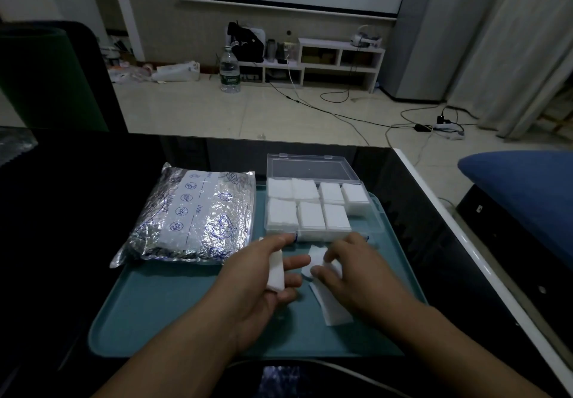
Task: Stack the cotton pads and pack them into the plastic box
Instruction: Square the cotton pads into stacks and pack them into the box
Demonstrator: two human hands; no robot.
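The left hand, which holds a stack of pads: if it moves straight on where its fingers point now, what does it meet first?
Probably the loose cotton pad held by the right hand: the left hand points its fingers right, across the tray. Depth is unclear.

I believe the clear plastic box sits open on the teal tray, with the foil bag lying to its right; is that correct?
Not quite: in the head view the foil bag lies to the left of the plastic box, not its right. The rest holds: the box is open and sits on the teal tray.
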